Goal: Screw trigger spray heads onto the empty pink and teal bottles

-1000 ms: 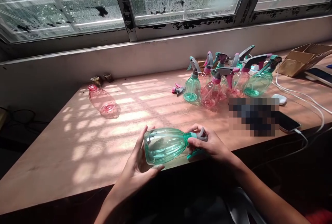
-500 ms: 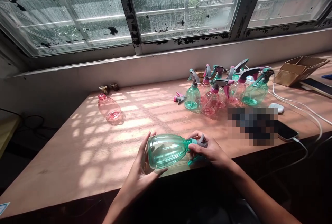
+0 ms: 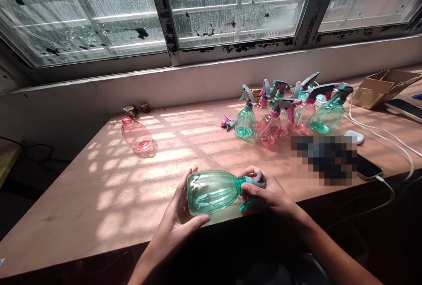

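Note:
A green see-through spray bottle [image 3: 213, 193] lies on its side in the air over the table's front edge, its base to the left. My left hand [image 3: 180, 210] cups the base, with the thumb below in front and the fingers partly hidden behind the bottle. At the neck, my right hand [image 3: 263, 190] pinches the light green collar between thumb and fingers. A grey spray head [image 3: 259, 178] pokes out of this grip, and a green trigger [image 3: 248, 204] shows beneath it. To the far left a pink bottle [image 3: 136, 135] stands without a spray head.
Several pink and green spray bottles [image 3: 268, 129] stand together at the back right. Beside them lies a loose pink and grey spray head [image 3: 228, 122]. A phone [image 3: 369, 165] with a white cable, a white case [image 3: 354, 137] and a cardboard box [image 3: 379, 89] are further right.
My left fingers and thumb have shifted slightly around the bottle's base. The right hand keeps its hold on the neck. The camera view has tilted a little.

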Tool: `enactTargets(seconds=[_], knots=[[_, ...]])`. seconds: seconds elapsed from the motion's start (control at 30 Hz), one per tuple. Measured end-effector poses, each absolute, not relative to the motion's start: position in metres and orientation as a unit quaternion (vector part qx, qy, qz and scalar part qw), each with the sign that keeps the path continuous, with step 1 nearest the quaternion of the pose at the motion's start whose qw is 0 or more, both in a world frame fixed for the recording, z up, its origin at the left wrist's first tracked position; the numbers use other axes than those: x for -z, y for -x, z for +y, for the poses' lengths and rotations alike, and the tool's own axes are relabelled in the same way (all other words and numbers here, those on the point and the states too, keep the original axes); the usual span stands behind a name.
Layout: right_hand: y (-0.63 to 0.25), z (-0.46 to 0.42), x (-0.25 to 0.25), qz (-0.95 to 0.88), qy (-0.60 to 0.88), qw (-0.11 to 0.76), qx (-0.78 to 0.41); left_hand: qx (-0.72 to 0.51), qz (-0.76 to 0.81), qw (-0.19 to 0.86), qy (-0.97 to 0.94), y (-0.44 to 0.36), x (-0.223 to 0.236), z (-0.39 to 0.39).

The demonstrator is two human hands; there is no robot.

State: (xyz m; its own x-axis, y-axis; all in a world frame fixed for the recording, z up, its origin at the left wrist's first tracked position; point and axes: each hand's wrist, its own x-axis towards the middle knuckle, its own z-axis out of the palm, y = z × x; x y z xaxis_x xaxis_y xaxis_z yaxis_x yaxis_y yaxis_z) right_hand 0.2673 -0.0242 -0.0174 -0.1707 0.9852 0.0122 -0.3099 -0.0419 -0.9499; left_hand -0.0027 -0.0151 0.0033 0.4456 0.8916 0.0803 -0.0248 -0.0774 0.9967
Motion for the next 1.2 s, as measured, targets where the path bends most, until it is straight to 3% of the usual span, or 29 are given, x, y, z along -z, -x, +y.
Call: enactTargets(seconds=[1.2], knots=[[-0.2660,-0.0226,0.0204,-0.461,0.362,0.516,-0.625,-0.390,0.369,0.535,-0.652,0.0011,-0.0086,-0.0179]])
